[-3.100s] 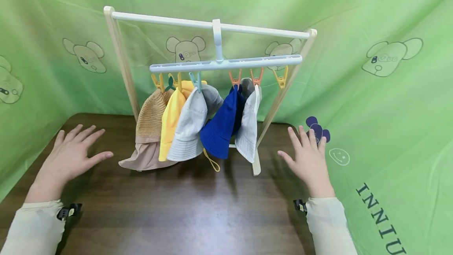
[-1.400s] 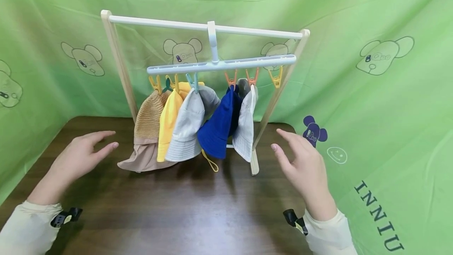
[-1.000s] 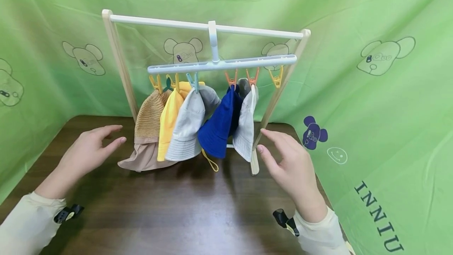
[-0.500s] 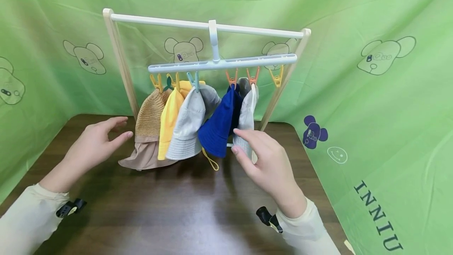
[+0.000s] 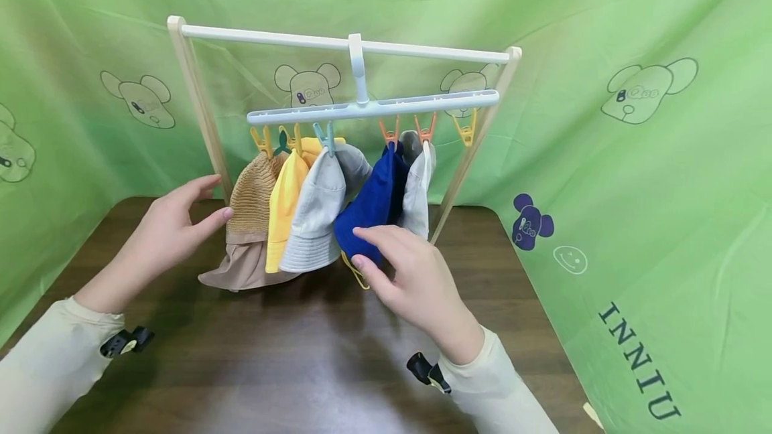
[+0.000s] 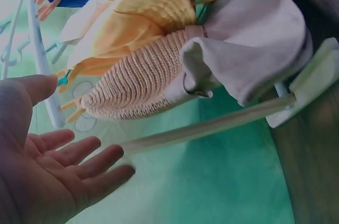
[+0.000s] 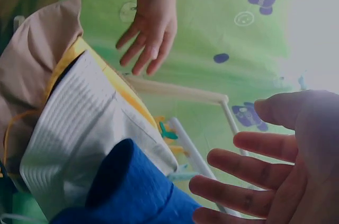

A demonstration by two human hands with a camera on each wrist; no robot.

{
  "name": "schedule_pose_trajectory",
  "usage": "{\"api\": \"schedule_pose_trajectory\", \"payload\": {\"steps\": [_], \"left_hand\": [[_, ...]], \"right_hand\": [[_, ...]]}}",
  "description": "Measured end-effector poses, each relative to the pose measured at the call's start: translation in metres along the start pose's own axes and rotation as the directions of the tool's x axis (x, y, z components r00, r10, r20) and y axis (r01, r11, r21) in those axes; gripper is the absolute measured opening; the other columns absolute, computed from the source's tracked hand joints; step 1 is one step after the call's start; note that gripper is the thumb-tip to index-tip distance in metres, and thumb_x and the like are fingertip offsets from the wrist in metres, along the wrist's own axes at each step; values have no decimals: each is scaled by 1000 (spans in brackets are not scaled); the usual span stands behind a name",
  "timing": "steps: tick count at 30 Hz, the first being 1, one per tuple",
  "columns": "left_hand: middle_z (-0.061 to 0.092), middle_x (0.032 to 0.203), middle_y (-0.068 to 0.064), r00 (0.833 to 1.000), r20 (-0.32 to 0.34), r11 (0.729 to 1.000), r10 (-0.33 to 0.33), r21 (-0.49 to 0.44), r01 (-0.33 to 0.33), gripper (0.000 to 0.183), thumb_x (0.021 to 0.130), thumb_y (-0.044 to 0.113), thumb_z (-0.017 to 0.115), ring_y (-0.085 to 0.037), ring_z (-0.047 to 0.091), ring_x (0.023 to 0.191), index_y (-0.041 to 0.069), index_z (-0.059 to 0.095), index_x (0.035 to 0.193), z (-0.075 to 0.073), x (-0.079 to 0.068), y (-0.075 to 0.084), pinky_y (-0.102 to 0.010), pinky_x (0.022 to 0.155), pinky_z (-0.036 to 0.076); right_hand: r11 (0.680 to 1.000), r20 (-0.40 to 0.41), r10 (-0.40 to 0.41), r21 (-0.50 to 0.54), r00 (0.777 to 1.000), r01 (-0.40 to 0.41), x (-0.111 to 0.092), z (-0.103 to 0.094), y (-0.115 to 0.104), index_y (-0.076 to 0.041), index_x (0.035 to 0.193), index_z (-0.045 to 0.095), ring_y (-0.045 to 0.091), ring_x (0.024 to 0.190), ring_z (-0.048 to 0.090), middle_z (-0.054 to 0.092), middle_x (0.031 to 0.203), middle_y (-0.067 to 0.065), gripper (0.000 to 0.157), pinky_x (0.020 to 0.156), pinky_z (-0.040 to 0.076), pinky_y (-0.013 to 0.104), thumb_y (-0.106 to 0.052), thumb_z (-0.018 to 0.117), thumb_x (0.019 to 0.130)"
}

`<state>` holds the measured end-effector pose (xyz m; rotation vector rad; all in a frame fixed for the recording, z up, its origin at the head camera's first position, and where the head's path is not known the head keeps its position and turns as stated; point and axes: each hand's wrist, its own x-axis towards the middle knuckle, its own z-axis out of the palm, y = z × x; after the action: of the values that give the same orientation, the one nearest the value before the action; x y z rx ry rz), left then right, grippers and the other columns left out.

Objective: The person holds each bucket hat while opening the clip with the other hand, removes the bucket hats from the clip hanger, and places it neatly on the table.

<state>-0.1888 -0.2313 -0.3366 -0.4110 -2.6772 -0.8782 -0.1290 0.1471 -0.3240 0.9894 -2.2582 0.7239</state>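
My left hand is open beside the tan knitted hat, thumb tip right at its left edge in the head view. In the left wrist view its fingers spread below the ribbed crown. My right hand, open with nothing in it, overlaps the blue bucket hat and hides part of its brim. Between the hands hang a yellow hat and a light grey bucket hat. Another pale grey hat hangs behind the right hand. Orange, yellow and blue clips hold the hats by their crowns.
A light blue clip hanger hooks over the white rod of a wooden rack. One yellow clip at its right end holds nothing. The rack stands on a dark wooden table, with green printed cloth around it.
My right hand has moved left from beside the rack to in front of the blue hat. The left hand has moved right and up towards the tan hat. Both hands' fingers have drawn together.
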Motion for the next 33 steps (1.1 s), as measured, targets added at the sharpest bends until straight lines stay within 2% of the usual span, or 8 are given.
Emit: {"api": "schedule_pose_trajectory", "payload": {"steps": [4,8,14,17,20,26,33], "left_hand": [[56,147,-21,999,29,999,-21,-26,22,69,99,48,65,-42,52,134,11,46,153,-1,6,4,-64,105,40],[53,150,-20,996,66,997,-55,-48,58,74,98,53,63,-46,54,131,13,42,156,-4,9,7,-66,102,42],[41,159,-20,999,42,999,-34,-32,36,77,98,49,66,-51,52,129,11,37,158,-7,20,14,-66,103,40],[40,160,-20,998,46,997,-37,-72,40,81,97,50,66,-50,49,134,13,32,161,-6,25,17,-66,106,40],[42,158,-21,998,39,993,-48,-102,52,84,97,51,66,-48,49,134,13,29,162,-6,29,21,-64,105,42],[46,153,-24,998,-1,996,-62,-61,62,84,98,52,64,-49,58,121,7,30,160,-6,32,36,-65,96,47],[47,153,-25,997,30,991,-77,-110,80,83,98,51,63,-47,50,134,10,29,161,-10,44,43,-67,103,41]], "right_hand": [[1000,13,20,13,1000,-20,5,9,-3,-13,128,71,13,113,68,73,119,-1,34,100,52,31,-28,70,97],[999,32,16,32,999,-17,7,17,-9,-11,127,71,13,112,68,73,118,0,34,99,52,30,-28,71,97],[997,61,22,67,998,-26,14,22,-16,-11,128,70,12,113,67,73,119,0,34,99,52,29,-28,69,98],[996,61,38,78,997,-43,16,24,-15,-11,127,70,11,113,66,72,119,-1,34,99,52,29,-28,70,98],[996,64,47,78,997,-52,18,26,-16,-12,128,70,10,114,66,72,120,-3,34,99,52,28,-29,70,98],[995,84,54,75,995,-60,24,28,-19,-14,128,70,9,113,65,72,118,-4,34,98,51,27,-30,69,98],[995,93,57,78,994,-64,31,34,-23,-14,128,70,9,110,66,72,118,-3,33,96,52,27,-29,69,98]]}}
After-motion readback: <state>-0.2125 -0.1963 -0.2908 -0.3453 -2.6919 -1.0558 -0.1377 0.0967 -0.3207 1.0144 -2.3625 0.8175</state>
